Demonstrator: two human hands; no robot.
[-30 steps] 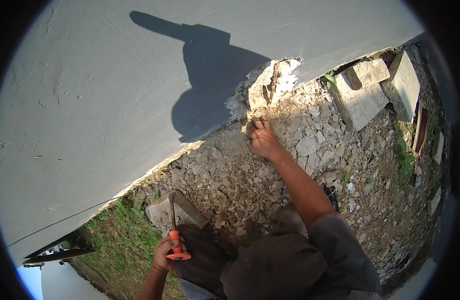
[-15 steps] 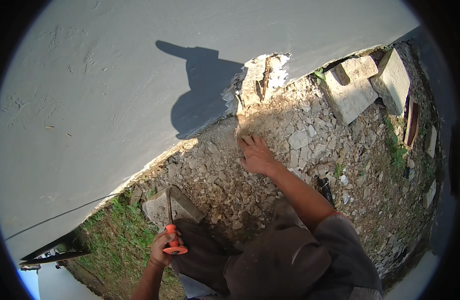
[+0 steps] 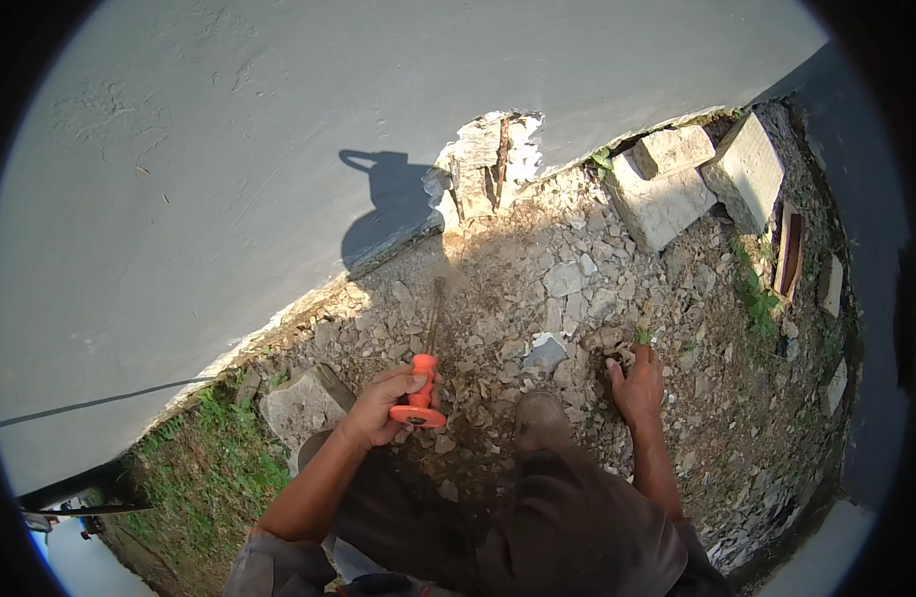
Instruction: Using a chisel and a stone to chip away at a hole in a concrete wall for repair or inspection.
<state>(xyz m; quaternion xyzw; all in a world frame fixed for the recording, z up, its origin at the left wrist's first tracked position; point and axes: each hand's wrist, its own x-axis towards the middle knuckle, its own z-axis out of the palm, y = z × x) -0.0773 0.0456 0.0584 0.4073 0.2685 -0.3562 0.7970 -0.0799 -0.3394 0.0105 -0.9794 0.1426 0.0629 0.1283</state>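
My left hand (image 3: 390,403) grips a long steel chisel (image 3: 434,308) by its orange handle with a round guard, held over broken rubble (image 3: 493,313). My right hand (image 3: 637,378) is low at the right on the rubble, thumb apart and fingertips bent toward the ground; anything beneath them is hidden. Above, the grey wall (image 3: 209,169) has a broken, flaking patch (image 3: 478,159) at its base, with a rusty bar (image 3: 502,159) exposed in it. A boot (image 3: 540,423) stands between my hands.
Concrete blocks (image 3: 657,209) lie along the wall at the upper right, with wooden scraps (image 3: 788,254) and small plants. A flat stone (image 3: 297,403) lies left of my left hand, beside grass (image 3: 204,458). A darker wall (image 3: 866,348) borders the right side.
My right hand has moved from below the broken patch down and right to the rubble. My left hand has raised the chisel rightward and upward, away from the flat stone.
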